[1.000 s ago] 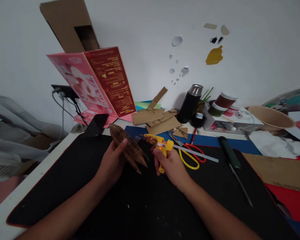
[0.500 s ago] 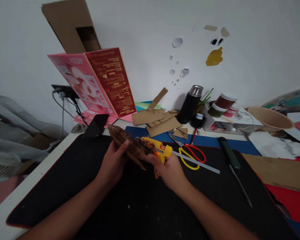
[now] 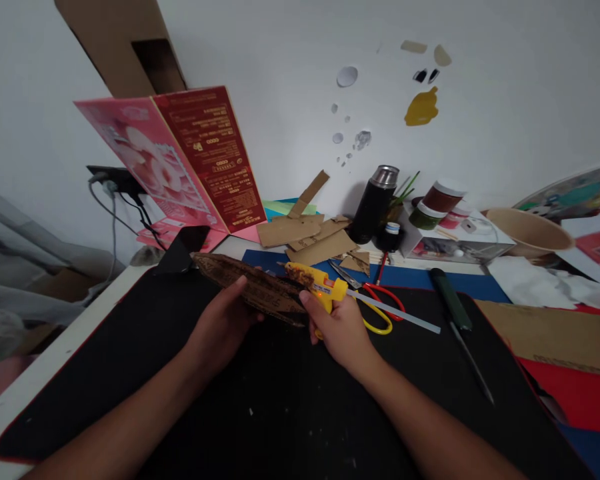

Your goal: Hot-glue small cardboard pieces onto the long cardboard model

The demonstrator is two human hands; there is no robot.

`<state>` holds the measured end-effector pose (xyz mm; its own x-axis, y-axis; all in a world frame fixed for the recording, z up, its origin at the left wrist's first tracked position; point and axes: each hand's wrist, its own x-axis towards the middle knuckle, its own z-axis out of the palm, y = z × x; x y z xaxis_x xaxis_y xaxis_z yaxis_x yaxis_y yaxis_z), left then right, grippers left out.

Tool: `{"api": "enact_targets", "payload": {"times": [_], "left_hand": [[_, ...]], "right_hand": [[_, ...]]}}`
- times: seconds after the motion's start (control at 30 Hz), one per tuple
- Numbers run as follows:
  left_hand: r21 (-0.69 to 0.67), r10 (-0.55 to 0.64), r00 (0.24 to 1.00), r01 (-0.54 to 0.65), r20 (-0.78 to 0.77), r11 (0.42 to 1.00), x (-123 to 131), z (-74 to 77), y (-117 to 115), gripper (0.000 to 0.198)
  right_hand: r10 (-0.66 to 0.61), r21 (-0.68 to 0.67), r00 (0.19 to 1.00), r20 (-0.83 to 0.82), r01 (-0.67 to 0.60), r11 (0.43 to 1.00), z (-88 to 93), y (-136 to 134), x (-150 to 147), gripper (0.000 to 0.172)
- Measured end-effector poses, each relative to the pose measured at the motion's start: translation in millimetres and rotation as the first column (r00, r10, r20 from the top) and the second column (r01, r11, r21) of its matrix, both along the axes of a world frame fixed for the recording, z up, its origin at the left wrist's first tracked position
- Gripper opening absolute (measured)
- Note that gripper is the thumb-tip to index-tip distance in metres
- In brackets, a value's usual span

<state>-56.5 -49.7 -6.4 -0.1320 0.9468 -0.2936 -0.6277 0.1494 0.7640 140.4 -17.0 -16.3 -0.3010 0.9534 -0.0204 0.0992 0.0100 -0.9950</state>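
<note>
My left hand (image 3: 225, 327) is closed on a long, pointed piece of brown cardboard (image 3: 260, 290), its thumb lying across the upper face. Dark printing covers part of that face. My right hand (image 3: 343, 333) grips a yellow hot glue gun (image 3: 325, 288) by its handle, and a small orange light glows on its side. A long translucent glue stick (image 3: 395, 311) sticks out of the gun's rear. The gun's stained front end lies just behind the cardboard's far edge; whether they touch, I cannot tell. Scissors with red and yellow handles (image 3: 380, 323) lie behind the glue stick.
On the black mat (image 3: 280, 413), a green-handled knife (image 3: 453, 303) lies to the right. Cardboard scraps (image 3: 290, 231), a black flask (image 3: 373, 207) and paint jars (image 3: 443, 197) stand along the back. A phone (image 3: 183, 247) and a pink and red folder (image 3: 215, 160) are at left.
The cardboard piece has turned flatter, its pointed end swinging left and its lower flap no longer showing. The glue gun stays in my right hand. The whole view has shifted slightly.
</note>
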Motion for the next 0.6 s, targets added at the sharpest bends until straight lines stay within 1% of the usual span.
{"api": "enact_targets", "payload": {"times": [0.13,0.33,0.5,0.6], "left_hand": [[0.002,-0.001,1.0,0.001,-0.008,1.0,0.9,-2.8,-0.2,0.027],[-0.001,-0.003,1.0,0.003,-0.025,1.0,0.4,-4.5,-0.2,0.026],[-0.019,0.01,1.0,-0.01,-0.011,1.0,1.6,-4.8,0.8,0.021],[-0.032,0.047,0.999,-0.046,0.007,0.998,0.9,-3.2,2.5,0.019]], "right_hand": [[-0.028,-0.015,0.999,-0.018,0.028,0.999,-3.3,1.8,1.1,0.051],[-0.039,-0.036,0.999,-0.006,0.039,0.999,1.7,2.4,2.3,0.055],[-0.049,-0.07,0.998,-0.045,0.045,0.997,3.3,4.4,2.0,0.064],[-0.06,-0.084,0.995,-0.075,0.053,0.995,4.1,8.4,4.0,0.066]]}}
